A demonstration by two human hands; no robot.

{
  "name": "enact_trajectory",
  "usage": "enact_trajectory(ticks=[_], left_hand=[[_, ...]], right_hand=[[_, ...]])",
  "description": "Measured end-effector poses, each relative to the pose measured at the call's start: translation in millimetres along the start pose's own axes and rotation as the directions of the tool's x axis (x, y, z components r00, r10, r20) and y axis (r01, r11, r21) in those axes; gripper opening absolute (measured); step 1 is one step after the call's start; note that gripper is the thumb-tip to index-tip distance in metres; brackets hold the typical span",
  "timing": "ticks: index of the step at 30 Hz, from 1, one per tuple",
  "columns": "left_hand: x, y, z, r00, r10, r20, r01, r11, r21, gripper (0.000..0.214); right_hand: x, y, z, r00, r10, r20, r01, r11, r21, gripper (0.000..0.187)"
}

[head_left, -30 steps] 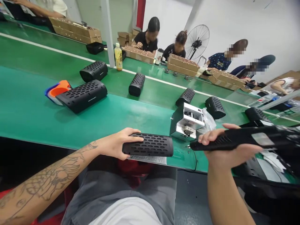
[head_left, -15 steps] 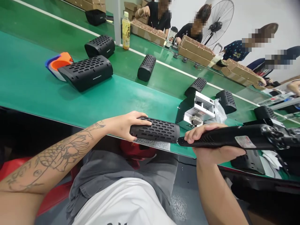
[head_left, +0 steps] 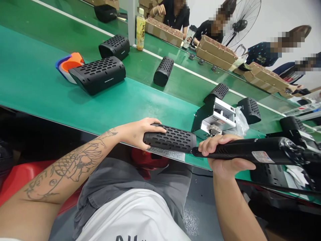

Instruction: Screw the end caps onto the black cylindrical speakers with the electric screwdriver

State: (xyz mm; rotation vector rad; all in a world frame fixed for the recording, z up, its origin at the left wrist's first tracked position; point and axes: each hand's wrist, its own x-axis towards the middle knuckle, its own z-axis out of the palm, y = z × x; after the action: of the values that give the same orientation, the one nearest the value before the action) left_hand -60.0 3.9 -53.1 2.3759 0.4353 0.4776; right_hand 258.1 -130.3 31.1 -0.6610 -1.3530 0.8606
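Note:
My left hand grips the left end of a black speaker housing with slotted holes, which lies at the front edge of the green bench on a sheet of bubble wrap. Wrapped in my right hand is a black electric screwdriver, held nearly level. Its tip points left and meets the right end of the housing. Just behind stands a white and black screw feeder. Whether a screw sits at the tip is too small to tell.
Several more black housings stand about, one large beside an orange and blue object. A drink bottle stands near a white post. Across the bench, people work behind cardboard boxes. A clear plastic bag lies by the feeder.
The whole view has shifted slightly, so the bench things sit farther right. Both hands keep their hold, and the screwdriver tip stays against the housing's end.

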Motion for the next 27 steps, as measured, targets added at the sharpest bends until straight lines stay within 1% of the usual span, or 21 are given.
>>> enact_trajectory(ticks=[4, 6, 8, 9, 10, 11, 12, 13, 14, 15, 16, 17, 19, 21, 23, 25, 27], left_hand=[[-2.7, -2.4, 3.9, 1.000, 0.003, -0.019, -0.003, 1.000, -0.003, 0.092], [-6.1, -3.3, 9.5, 0.999, -0.002, -0.052, 0.001, 1.000, -0.010, 0.095], [-10.5, -3.7, 18.9, 0.994, -0.015, -0.110, 0.011, 0.999, -0.037, 0.102], [-12.7, -3.7, 24.9, 0.989, -0.021, -0.149, 0.013, 0.998, -0.054, 0.107], [-14.8, -3.7, 31.6, 0.982, -0.025, -0.189, 0.012, 0.998, -0.068, 0.110], [-16.9, -3.5, 38.8, 0.973, -0.024, -0.230, 0.007, 0.997, -0.074, 0.112], [-18.7, -3.3, 46.1, 0.961, -0.021, -0.274, 0.001, 0.997, -0.073, 0.113], [-20.5, -3.1, 53.5, 0.948, -0.021, -0.317, 0.000, 0.998, -0.066, 0.114], [-22.1, -2.8, 60.5, 0.934, -0.025, -0.358, 0.005, 0.998, -0.055, 0.116], [-23.7, -2.6, 67.1, 0.919, -0.034, -0.394, 0.018, 0.999, -0.045, 0.118], [-25.2, -2.4, 73.0, 0.905, -0.047, -0.424, 0.035, 0.999, -0.037, 0.120], [-26.5, -2.2, 78.3, 0.893, -0.063, -0.446, 0.054, 0.998, -0.033, 0.121], [-28.7, -1.9, 86.6, 0.877, -0.091, -0.471, 0.087, 0.996, -0.029, 0.122], [-29.9, -1.9, 92.3, 0.866, -0.106, -0.488, 0.105, 0.994, -0.029, 0.123], [-30.1, -2.3, 95.9, 0.858, -0.101, -0.503, 0.103, 0.994, -0.024, 0.123], [-29.7, -3.3, 97.9, 0.852, -0.078, -0.518, 0.084, 0.996, -0.011, 0.124], [-29.1, -4.4, 99.0, 0.841, -0.046, -0.538, 0.059, 0.998, 0.006, 0.122]], right_hand=[[-3.7, -1.3, 1.7, 1.000, 0.018, 0.005, -0.018, 1.000, -0.022, 0.056], [-2.9, -3.9, -4.2, 0.999, 0.028, -0.014, -0.029, 0.999, -0.046, 0.060], [4.1, -6.6, -19.1, 0.994, 0.016, -0.105, -0.027, 0.995, -0.098, 0.069], [10.5, -7.1, -29.8, 0.983, -0.012, -0.185, -0.015, 0.989, -0.146, 0.074], [18.8, -6.7, -42.1, 0.957, -0.066, -0.283, 0.005, 0.977, -0.211, 0.077], [28.4, -5.0, -55.4, 0.913, -0.145, -0.382, 0.029, 0.956, -0.292, 0.080], [38.5, -1.9, -68.8, 0.847, -0.246, -0.471, 0.056, 0.923, -0.382, 0.082], [48.1, 2.5, -81.8, 0.780, -0.344, -0.522, 0.074, 0.880, -0.470, 0.082], [56.2, 8.1, -93.7, 0.732, -0.420, -0.536, 0.087, 0.838, -0.538, 0.081], [62.1, 14.5, -104.0, 0.710, -0.465, -0.528, 0.093, 0.806, -0.585, 0.080], [65.5, 21.4, -112.3, 0.709, -0.484, -0.513, 0.096, 0.787, -0.610, 0.080], [66.1, 28.3, -118.2, 0.723, -0.477, -0.500, 0.092, 0.783, -0.615, 0.081], [60.6, 39.9, -122.8, 0.764, -0.415, -0.494, 0.054, 0.804, -0.593, 0.084], [51.0, 45.7, -119.2, 0.801, -0.343, -0.492, 0.008, 0.827, -0.563, 0.088], [43.6, 43.8, -111.5, 0.817, -0.310, -0.486, -0.012, 0.834, -0.552, 0.091], [42.8, 35.5, -104.2, 0.800, -0.341, -0.494, 0.007, 0.828, -0.561, 0.089], [48.8, 24.8, -100.1, 0.761, -0.395, -0.514, 0.027, 0.811, -0.584, 0.083]])
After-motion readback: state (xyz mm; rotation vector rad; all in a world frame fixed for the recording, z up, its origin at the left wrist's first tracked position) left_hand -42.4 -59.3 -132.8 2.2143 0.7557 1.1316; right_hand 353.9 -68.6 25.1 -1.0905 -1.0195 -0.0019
